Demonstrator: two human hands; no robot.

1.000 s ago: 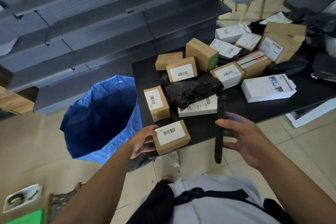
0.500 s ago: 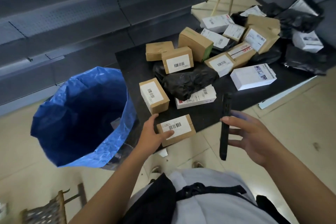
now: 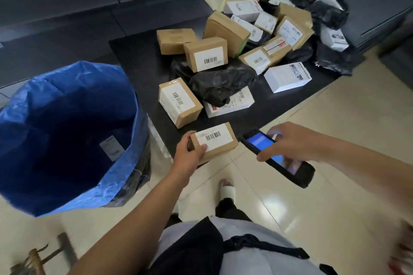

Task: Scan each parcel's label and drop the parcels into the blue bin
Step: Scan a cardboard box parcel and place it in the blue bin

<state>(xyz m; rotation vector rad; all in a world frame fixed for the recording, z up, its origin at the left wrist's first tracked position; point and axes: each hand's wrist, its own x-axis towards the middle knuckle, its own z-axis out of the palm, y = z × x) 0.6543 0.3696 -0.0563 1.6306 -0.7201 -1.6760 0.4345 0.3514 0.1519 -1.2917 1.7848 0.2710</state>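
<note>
Blue woven plastic forms the bin (image 3: 73,131), which stands open-mouthed on the floor to the left of the black table (image 3: 138,56), its rim slumped and uneven; we judge that a careless toss could catch that sagging edge and spill onto the tiles, since the sack has no stiff frame that we can see. Moving right from the bin, our left hand (image 3: 190,154) grips the brown cardboard parcel (image 3: 213,142) at its near-left corner, thumb on top beside the white barcode label (image 3: 213,137), fingers curled under. The parcel sits at the very front edge of the table and partly overhangs it, so a loose hold could let it tip to the floor. The thumb lies close to the label; if it slides over the bars, the read may fail. Right of the parcel, our right hand (image 3: 288,143) is clamped on the black handheld scanner (image 3: 277,159), fingers wrapped over its lit screen. Its head points toward the parcel, yet the neighbouring labelled box (image 3: 178,101) lies just behind on the table, and we suspect a poorly aimed beam could register that code instead. Farther right and back, the heap of unscanned parcels (image 3: 263,40) leans loosely; a nudge might shift it.
</note>
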